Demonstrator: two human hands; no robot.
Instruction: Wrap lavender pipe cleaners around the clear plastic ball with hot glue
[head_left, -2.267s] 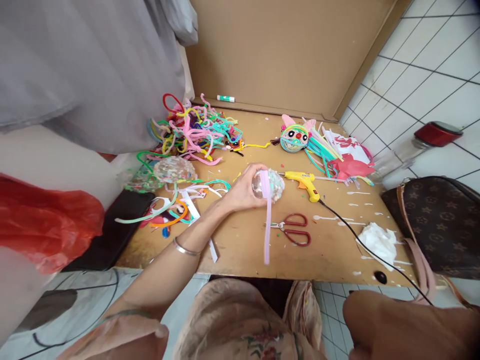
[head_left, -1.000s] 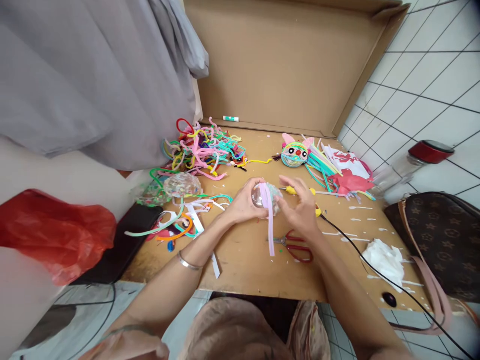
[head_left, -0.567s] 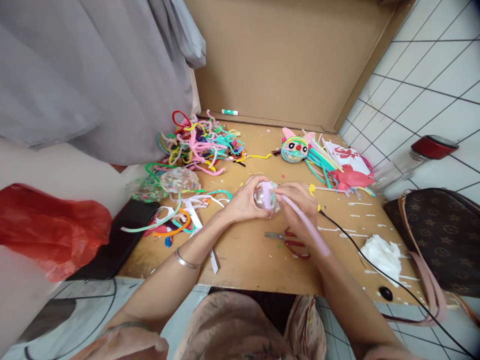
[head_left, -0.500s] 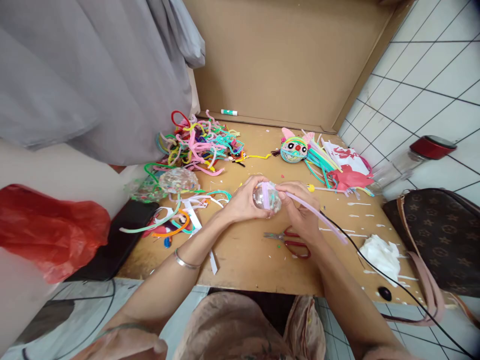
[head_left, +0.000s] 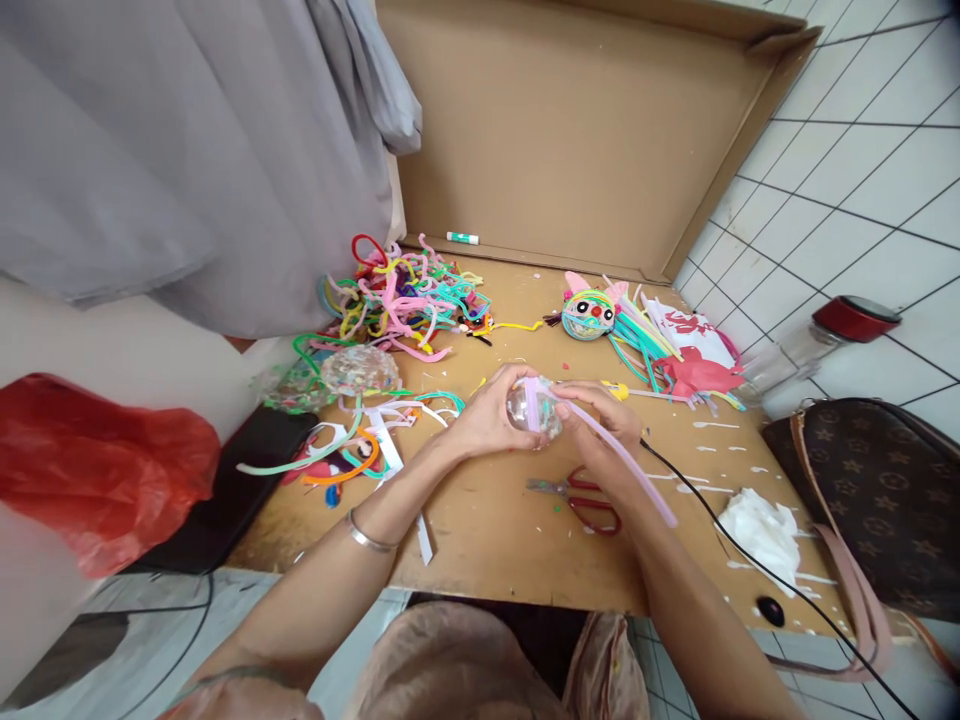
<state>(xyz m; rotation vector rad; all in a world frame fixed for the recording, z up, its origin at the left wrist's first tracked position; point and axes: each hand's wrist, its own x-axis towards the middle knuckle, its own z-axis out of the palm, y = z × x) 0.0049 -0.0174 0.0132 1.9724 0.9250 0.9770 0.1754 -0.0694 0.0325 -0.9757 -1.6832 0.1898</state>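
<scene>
A clear round ball with a lilac band around it is gripped in my left hand, thumb below and fingers above. My right hand pinches a lilac pipe cleaner against the ball's right side; its loose end trails down past my right wrist. Red-handled scissors lie on the table just below, beside my right forearm. A finished-looking ball with a face, pink ears and pipe-cleaner streamers sits farther back.
A tangled heap of pipe cleaners and a crumpled clear bag lie to the left. On the right are a yellow cutter, crumpled tissue, a red-lidded bottle, a brown bag and a black cable.
The lilac pipe cleaner's free end has swung down and left, nearer my right forearm. My right fingers have shifted on the ball. The camera view has moved slightly.
</scene>
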